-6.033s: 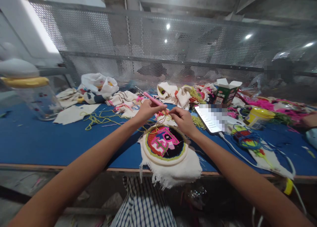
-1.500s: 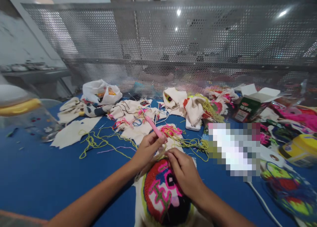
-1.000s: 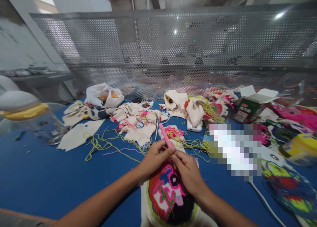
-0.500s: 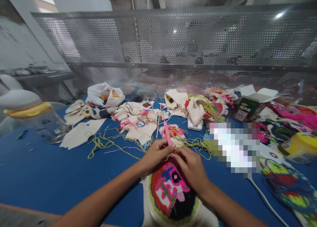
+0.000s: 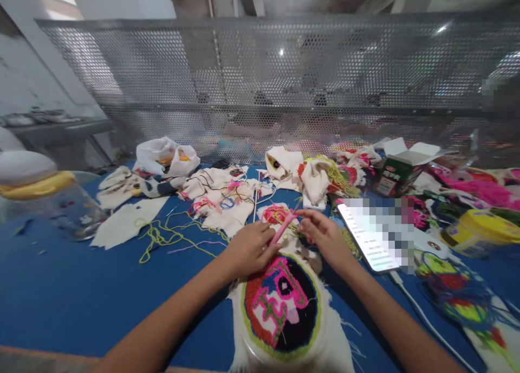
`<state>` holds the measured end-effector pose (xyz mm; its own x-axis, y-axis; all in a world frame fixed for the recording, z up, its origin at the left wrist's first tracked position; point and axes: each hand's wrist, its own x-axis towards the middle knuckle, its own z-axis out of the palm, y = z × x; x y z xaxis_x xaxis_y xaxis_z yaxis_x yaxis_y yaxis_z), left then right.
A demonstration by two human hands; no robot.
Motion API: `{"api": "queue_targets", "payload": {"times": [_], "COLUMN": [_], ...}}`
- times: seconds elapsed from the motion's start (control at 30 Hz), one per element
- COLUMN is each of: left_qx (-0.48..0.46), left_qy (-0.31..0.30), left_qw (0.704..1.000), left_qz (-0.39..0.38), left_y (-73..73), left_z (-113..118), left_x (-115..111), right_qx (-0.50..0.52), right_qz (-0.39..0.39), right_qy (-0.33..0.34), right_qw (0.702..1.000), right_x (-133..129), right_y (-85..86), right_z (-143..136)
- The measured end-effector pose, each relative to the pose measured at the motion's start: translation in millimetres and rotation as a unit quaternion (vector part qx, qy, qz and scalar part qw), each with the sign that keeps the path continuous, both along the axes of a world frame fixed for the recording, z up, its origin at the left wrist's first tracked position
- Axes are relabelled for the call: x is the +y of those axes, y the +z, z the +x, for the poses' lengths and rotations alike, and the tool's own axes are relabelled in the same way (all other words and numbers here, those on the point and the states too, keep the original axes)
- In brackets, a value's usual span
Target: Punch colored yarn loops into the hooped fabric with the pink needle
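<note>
My left hand (image 5: pixel 254 248) is closed around a pink punch-needle pen (image 5: pixel 281 230), whose tip points up and to the right. Close to that tip is my right hand (image 5: pixel 325 235), thumb and index finger drawn together; what they pinch is too small to make out. Below both hands lies a hooped cloth (image 5: pixel 303 308) with tufted red, black, pink and green yarn inside a yellow-green border. The heel of my left hand rests near its upper left edge. Yellow-green yarn (image 5: pixel 162 235) trails over the blue table to the left.
Cloth scraps (image 5: pixel 227 199) and a white plastic bag (image 5: pixel 166 156) lie farther back. To the right are a lit phone (image 5: pixel 371 243) with a white cable, a green box (image 5: pixel 396 172), a yellow tub (image 5: pixel 479 232) and tangled yarn (image 5: pixel 455 291). A perforated metal screen (image 5: pixel 260 80) stands behind.
My hands have moved apart, the right one up and to the right. The pen now tilts right instead of left, and more of the hooped cloth shows.
</note>
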<state>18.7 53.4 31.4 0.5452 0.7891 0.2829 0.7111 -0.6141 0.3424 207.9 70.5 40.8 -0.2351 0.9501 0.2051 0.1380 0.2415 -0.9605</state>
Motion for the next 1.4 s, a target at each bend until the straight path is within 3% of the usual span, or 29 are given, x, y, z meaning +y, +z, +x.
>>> {"api": "queue_targets", "payload": {"times": [0.07, 0.13, 0.4, 0.5, 0.6, 0.67, 0.77, 0.87, 1.0, 1.23, 1.4], "left_qx": [0.115, 0.172, 0.239, 0.237, 0.233, 0.229, 0.222, 0.222, 0.232, 0.251, 0.263], "left_qy": [0.006, 0.003, 0.049, 0.085, 0.127, 0.144, 0.149, 0.135, 0.112, 0.102, 0.126], "left_qw": [0.991, 0.981, 0.961, 0.957, 0.951, 0.948, 0.945, 0.945, 0.944, 0.946, 0.946], "left_qz": [0.063, 0.090, 0.129, 0.143, 0.160, 0.171, 0.187, 0.201, 0.206, 0.180, 0.141], "left_y": [0.9, -0.2, -8.7, -5.2, -1.5, -0.4, -0.9, -3.1, -6.2, -7.0, -8.7], "left_z": [-3.4, -5.9, -22.7, -38.5, -54.9, -62.1, -65.2, -62.9, -59.6, -56.8, -59.4], "left_x": [1.8, 4.1, 24.6, 35.4, 43.1, 45.4, 45.6, 44.6, 44.3, 44.3, 47.1], "right_qx": [0.065, 0.109, 0.198, 0.267, 0.342, 0.364, 0.355, 0.303, 0.240, 0.209, 0.244], "right_qz": [0.000, 0.022, 0.018, 0.050, 0.095, 0.079, -0.008, -0.117, -0.166, -0.148, -0.173], "right_qy": [-0.030, -0.048, -0.096, -0.195, -0.311, -0.335, -0.274, -0.133, -0.006, -0.001, -0.025], "right_qw": [0.997, 0.993, 0.975, 0.943, 0.882, 0.865, 0.894, 0.936, 0.956, 0.967, 0.954], "right_x": [5.4, 8.3, 18.2, 28.6, 40.6, 47.9, 54.6, 52.2, 38.3, 33.5, 38.2], "right_y": [4.9, 8.1, 8.8, 19.5, 33.0, 37.0, 31.5, 17.8, 0.7, -14.0, -14.7], "right_z": [8.7, 15.0, 20.6, 43.9, 73.6, 81.2, 63.2, 26.6, -5.4, -8.3, 5.8]}}
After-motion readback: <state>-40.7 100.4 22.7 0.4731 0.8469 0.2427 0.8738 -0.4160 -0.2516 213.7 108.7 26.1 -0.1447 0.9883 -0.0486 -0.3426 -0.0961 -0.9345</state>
